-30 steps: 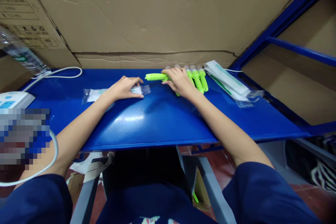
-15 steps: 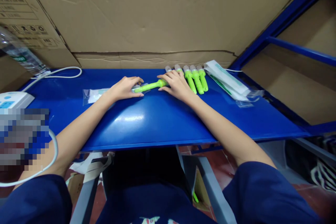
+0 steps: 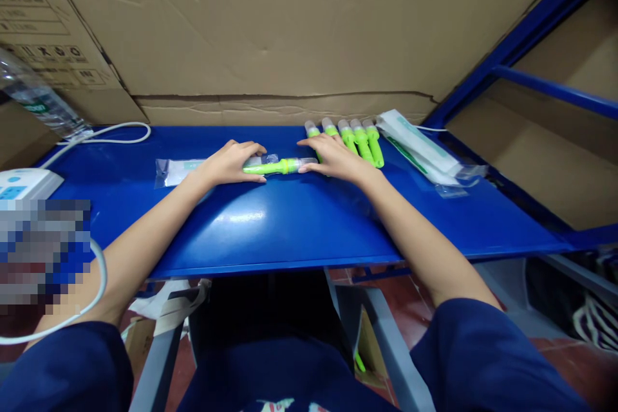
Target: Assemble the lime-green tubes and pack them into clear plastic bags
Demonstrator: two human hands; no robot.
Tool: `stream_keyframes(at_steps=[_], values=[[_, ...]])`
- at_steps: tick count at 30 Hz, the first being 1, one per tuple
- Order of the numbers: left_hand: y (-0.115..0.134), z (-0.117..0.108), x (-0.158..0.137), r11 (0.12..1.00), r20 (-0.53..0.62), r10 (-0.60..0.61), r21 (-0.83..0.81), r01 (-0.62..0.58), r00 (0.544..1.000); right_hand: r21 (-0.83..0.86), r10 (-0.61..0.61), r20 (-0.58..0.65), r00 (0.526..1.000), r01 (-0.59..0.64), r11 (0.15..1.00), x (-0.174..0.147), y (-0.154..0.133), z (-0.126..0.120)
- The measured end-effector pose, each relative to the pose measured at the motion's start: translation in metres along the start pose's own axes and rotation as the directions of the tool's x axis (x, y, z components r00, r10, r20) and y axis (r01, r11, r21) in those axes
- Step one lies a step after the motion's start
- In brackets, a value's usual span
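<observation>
A lime-green stick-like tool with a clear cap lies sideways between my hands, cap end to the right. My left hand is curled round its handle end and the end of a clear plastic packet. That white-and-clear packet extends left from under my left hand. My right hand is at the cap end, thumb at the cap's near side and fingers apart above it. Several similar green tools with clear caps lie in a row just behind and beside my right hand, which partly hides some.
White-and-green packets lie at the right of the blue table. A white device, a cable and a plastic bottle are at the left. A cardboard wall stands behind; a blue frame borders the right.
The green tool has turned from slanted to nearly level, and its clear cap now shows. My right hand has shifted slightly right and down, with its fingers spread wider. My left hand stays nearly in place.
</observation>
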State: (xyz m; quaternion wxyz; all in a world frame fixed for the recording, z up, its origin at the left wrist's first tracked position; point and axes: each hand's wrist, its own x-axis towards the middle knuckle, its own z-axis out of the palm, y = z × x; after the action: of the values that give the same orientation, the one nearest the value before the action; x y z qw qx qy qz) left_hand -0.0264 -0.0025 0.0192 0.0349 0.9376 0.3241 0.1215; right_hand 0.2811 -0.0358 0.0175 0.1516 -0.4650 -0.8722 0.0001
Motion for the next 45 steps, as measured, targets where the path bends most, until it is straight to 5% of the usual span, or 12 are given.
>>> stream_keyframes(at_steps=[6, 20, 26, 35, 45], values=[[0.002, -0.002, -0.004, 0.998, 0.045, -0.062, 0.035, 0.06, 0.997, 0.029, -0.012, 0.102, 0.995, 0.009, 1.0, -0.003, 0.011, -0.01], [0.007, 0.001, -0.001, 1.0, 0.021, -0.009, 0.028, 0.008, 1.0, 0.036, -0.082, -0.089, 0.993, 0.086, 0.996, 0.002, -0.009, 0.0], [0.017, 0.004, 0.001, 0.994, -0.01, -0.034, 0.105, 0.035, 0.999, 0.1, -0.042, -0.054, 0.998, 0.047, 0.994, 0.002, -0.025, 0.014], [0.011, 0.001, -0.002, 0.992, -0.02, -0.034, 0.119, 0.036, 0.999, 0.268, -0.043, 0.08, 0.996, 0.02, 0.963, 0.003, -0.006, 0.011], [0.0, -0.003, -0.006, 0.99, 0.042, -0.095, 0.112, 0.09, 0.995, 0.214, -0.053, 0.021, 0.998, 0.047, 0.976, 0.002, -0.004, 0.006]])
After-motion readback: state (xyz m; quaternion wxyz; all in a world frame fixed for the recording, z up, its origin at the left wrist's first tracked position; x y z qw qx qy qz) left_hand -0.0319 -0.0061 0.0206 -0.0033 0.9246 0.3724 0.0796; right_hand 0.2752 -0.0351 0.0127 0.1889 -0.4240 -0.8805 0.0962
